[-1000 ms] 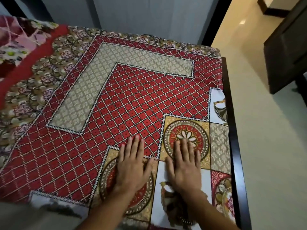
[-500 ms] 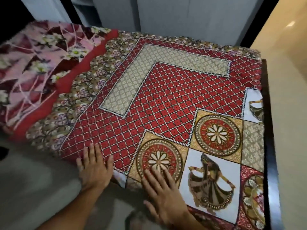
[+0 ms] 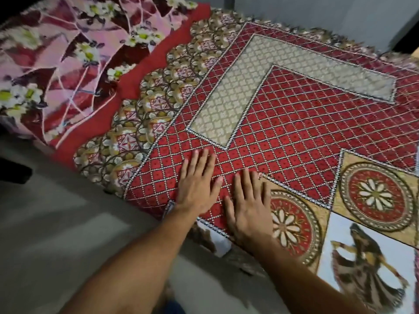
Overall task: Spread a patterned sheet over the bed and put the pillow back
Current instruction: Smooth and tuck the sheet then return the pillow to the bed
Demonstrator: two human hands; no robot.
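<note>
- Both hands are now lying farther in on the patterned sheet (image 3: 294, 137) than half a second ago. The left hand (image 3: 198, 184) is no longer at the near edge, and the right hand (image 3: 248, 205) is mostly off the round flower medallion (image 3: 292, 223).
- The left hand is pressing flat on the red lattice, palm down, fingers straight and close together.
- The right hand is lying flat just beside it, palm down, fingers straight and slightly spread, its outer side at the medallion's rim.
- Neither hand is gripping any cloth.
- The patterned sheet is lying spread across the bed, which is hidden beneath it, and its near edge is drooping toward the grey floor (image 3: 56, 234).
- A pink floral cloth (image 3: 68, 64) with a red border is lying at the far left, overlapping the sheet's flowered border. I cannot tell whether it is the pillow.
</note>
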